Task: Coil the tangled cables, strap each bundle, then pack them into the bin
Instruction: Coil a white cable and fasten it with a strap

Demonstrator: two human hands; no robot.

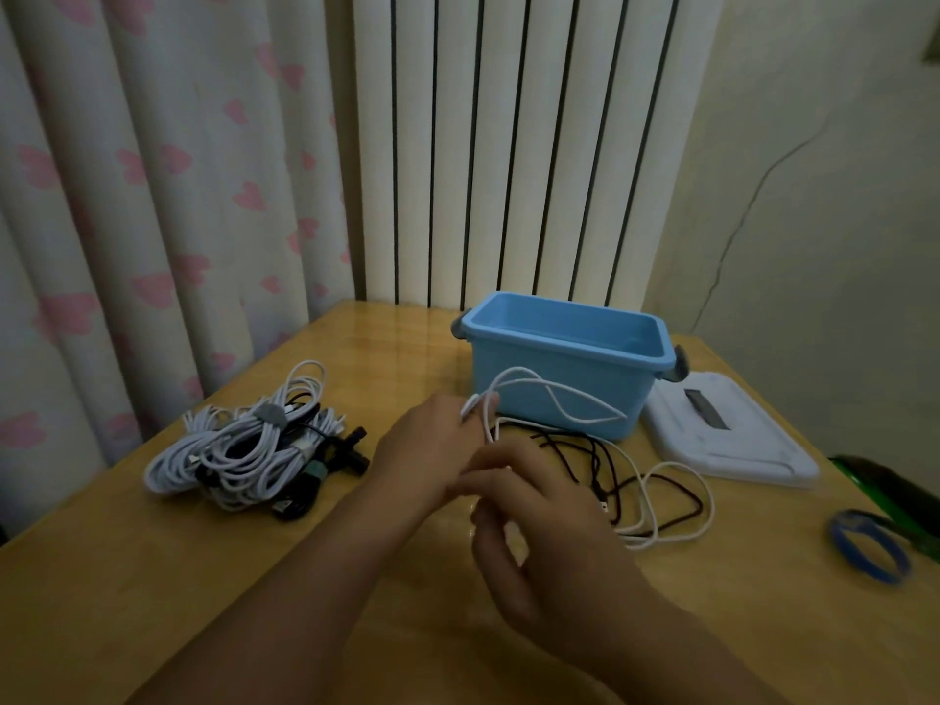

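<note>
My left hand (pixel 427 445) pinches the end of a white cable (pixel 554 404) just in front of the blue bin (pixel 508 368). The cable loops up against the bin's front wall and trails down to the table on the right, where it lies tangled with a black cable (pixel 600 465). My right hand (pixel 529 531) hovers close below the left, fingers loosely curled near the white cable; whether it grips the cable is hidden. A heap of bundled white and black cables (pixel 244 445) lies at the left of the table.
The bin's white lid (pixel 732 435) lies flat to the right of the bin. A blue ring (pixel 870 547) sits near the table's right edge beside a green object (pixel 885 496). A curtain and a radiator stand behind the wooden table (pixel 203 577).
</note>
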